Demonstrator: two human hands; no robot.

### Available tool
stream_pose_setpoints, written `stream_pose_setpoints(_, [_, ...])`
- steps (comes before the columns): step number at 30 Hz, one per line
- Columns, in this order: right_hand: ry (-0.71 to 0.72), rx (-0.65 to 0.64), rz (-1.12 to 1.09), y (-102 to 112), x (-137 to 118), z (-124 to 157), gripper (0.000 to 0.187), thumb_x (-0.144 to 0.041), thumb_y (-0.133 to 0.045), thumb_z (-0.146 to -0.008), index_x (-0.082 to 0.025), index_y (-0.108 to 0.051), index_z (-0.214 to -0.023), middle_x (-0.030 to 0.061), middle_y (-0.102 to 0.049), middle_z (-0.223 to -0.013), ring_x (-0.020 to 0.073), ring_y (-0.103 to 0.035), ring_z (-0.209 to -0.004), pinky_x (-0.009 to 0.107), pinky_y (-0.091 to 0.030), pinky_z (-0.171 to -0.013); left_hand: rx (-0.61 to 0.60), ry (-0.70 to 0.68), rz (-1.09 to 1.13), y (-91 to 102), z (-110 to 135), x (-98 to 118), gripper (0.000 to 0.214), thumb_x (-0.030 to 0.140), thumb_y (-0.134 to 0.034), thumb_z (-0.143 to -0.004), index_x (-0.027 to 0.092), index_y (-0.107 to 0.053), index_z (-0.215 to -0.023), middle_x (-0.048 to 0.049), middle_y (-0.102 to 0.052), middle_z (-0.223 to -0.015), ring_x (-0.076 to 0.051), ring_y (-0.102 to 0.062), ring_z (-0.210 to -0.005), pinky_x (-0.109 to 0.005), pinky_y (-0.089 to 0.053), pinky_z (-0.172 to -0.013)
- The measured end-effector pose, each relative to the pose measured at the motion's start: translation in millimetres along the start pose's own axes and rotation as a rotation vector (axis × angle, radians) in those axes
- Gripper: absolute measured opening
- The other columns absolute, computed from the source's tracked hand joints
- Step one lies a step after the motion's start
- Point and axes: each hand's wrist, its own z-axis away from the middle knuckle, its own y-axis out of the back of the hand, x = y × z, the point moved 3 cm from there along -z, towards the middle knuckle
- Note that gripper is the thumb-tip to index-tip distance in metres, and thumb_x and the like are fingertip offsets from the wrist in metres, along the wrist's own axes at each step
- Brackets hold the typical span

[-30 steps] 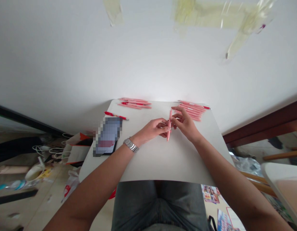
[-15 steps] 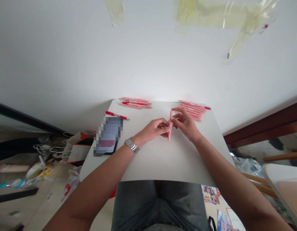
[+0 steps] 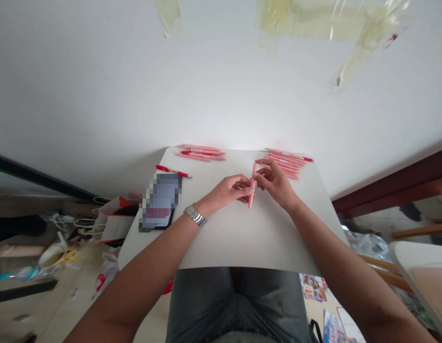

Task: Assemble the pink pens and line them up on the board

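Observation:
A pink pen (image 3: pixel 251 196) is held nearly upright in the picture, over the middle of the white table (image 3: pixel 238 243). My left hand (image 3: pixel 232 189) pinches its lower part between thumb and fingers. My right hand (image 3: pixel 272 180) grips the upper part, with the index finger bent over the top end. Just beyond my right hand lies a row of several pink pens (image 3: pixel 287 164), with a red-tipped pen (image 3: pixel 308 159) at its far right end. To the far left of the hands is another group of pink pens (image 3: pixel 202 148), with a red one among them.
A red pen (image 3: pixel 172 171) lies above a blurred phone (image 3: pixel 161 200) at the table's left. The white wall (image 3: pixel 221 85) borders the far edge. A paper bag (image 3: pixel 117 221) and cables are on the floor at left; a white stool or chair top (image 3: pixel 421 267) stands at right.
Both hands keep almost the same hold on the pink pen. The whole view has shifted very slightly; the pens on the table lie as before.

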Motion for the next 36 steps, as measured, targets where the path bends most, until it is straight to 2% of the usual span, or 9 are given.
stream_pose_setpoints(9, [0.011, 0.025, -0.008, 0.0, -0.6, 0.3, 0.05, -0.051, -0.078, -0.091, -0.028, -0.055, -0.129, -0.0026, -0.07, -0.086, 0.0122, -0.062, -0.063, 0.027, -0.049, -0.058, 0.042, 0.003, 0.031, 2.1, -1.0, -2.0, 0.038, 0.05, -0.08, -0.091, 0.016, -0.069, -0.103, -0.0087, -0.074, -0.098, -0.018, -0.074, -0.084, -0.038, -0.064, -0.084])
stream_pose_setpoints(36, [0.035, 0.037, 0.025, 0.4, 1.3, -0.5, 0.046, -0.05, -0.076, -0.093, -0.027, -0.055, -0.127, -0.0014, -0.069, -0.087, 0.0132, -0.063, -0.065, 0.028, -0.049, -0.058, 0.037, -0.009, 0.025, 0.2, -0.1, 2.0, 0.035, 0.047, -0.079, -0.092, 0.016, -0.068, -0.103, -0.0066, -0.073, -0.095, -0.017, -0.074, -0.084, -0.037, -0.064, -0.085])
